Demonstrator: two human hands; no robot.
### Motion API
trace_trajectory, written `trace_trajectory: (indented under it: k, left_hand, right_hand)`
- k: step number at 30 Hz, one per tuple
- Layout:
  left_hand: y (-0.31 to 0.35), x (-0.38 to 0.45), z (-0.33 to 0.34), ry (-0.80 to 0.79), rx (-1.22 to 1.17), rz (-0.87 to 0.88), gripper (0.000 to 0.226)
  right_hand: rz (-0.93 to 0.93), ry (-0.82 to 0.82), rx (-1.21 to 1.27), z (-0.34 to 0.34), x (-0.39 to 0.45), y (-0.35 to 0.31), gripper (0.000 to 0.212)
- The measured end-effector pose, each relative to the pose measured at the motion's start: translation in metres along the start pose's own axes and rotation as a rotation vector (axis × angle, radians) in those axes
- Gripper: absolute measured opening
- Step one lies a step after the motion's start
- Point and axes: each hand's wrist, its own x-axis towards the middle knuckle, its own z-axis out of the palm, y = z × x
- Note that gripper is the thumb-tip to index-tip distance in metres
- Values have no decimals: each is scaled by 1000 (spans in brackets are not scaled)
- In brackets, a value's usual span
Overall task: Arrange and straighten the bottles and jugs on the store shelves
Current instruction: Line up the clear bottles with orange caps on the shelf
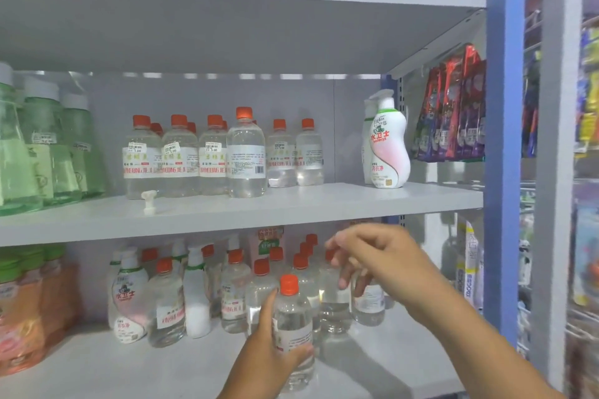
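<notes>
My left hand (269, 346) grips a clear bottle with an orange cap (291, 317), held upright just above the front of the lower shelf (162, 372). My right hand (379, 256) hovers open above and to the right, fingers spread in front of a cluster of clear orange-capped bottles (236, 291) on that shelf. On the middle shelf (324, 204) stands a row of clear orange-capped bottles (181, 155), with one taller bottle (246, 155) turned label-back. A white pump bottle (389, 145) stands at that shelf's right end.
Green bottles (42, 145) fill the middle shelf's left end, and a loose white cap (149, 202) lies near its front edge. White pump bottles (129, 295) and orange bottles (22, 311) stand on the lower shelf's left. A blue upright post (504, 139) bounds the shelves on the right.
</notes>
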Motion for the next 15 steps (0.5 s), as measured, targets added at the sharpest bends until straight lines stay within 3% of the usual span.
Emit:
trace_trajectory:
  k: [3, 5, 7, 8, 10, 13, 15]
  left_hand:
    - [8, 1, 1, -47, 102, -72, 114]
    - [17, -1, 0, -45, 235, -95, 95]
    - [27, -5, -3, -52, 324, -71, 75]
    - [32, -9, -6, -77, 354, -47, 69]
    - [50, -23, -13, -103, 385, 20, 54]
    - [118, -52, -38, -40, 295, 135, 10]
    - [171, -55, -61, 54, 91, 280, 9]
  right_hand:
    - [-258, 381, -33, -57, 36, -54, 26]
    - [-193, 561, -183, -91, 84, -66, 21]
    - [120, 527, -465, -111, 125, -58, 69]
    - [240, 455, -510, -116, 138, -49, 80]
    - [327, 325, -418, -118, 151, -30, 66]
    - [266, 289, -370, -114, 163, -13, 45]
    - [207, 187, -331, -103, 167, -17, 41]
